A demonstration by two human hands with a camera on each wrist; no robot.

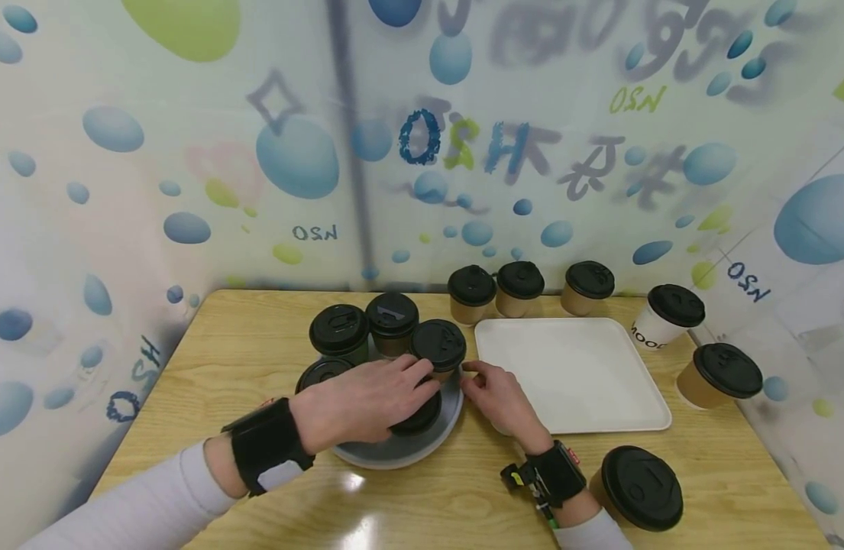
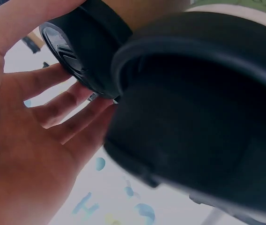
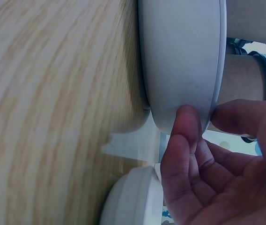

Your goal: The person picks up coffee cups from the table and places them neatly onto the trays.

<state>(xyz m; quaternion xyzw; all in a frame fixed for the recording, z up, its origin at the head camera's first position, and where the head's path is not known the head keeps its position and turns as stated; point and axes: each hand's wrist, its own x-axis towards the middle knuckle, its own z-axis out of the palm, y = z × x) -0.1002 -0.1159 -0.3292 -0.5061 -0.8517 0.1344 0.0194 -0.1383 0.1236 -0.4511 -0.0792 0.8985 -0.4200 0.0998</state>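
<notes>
A round grey plate (image 1: 387, 456) with a raised rim holds several paper coffee cups with black lids, among them a green cup (image 1: 339, 330) and a brown cup (image 1: 438, 344). Reaching across from the left, my left hand (image 1: 363, 397) grips a lidded cup (image 1: 423, 418) at the plate's near right side. In the left wrist view thumb and fingers lie around that black lid (image 2: 79, 51), and another large lid (image 2: 194, 103) fills the foreground. My right hand (image 1: 500, 401) pinches the plate's right rim between thumb and fingertips; the right wrist view shows the plate's side wall (image 3: 182, 61).
A white rectangular tray (image 1: 573, 374) lies right of the plate. Behind it stand brown cups (image 1: 520, 289); a white cup (image 1: 658, 325) and a brown cup (image 1: 703, 386) stand to its right. Another lidded cup (image 1: 638, 489) is close beside my right wrist. A printed curtain (image 1: 422, 229) borders the wooden table (image 1: 257, 328).
</notes>
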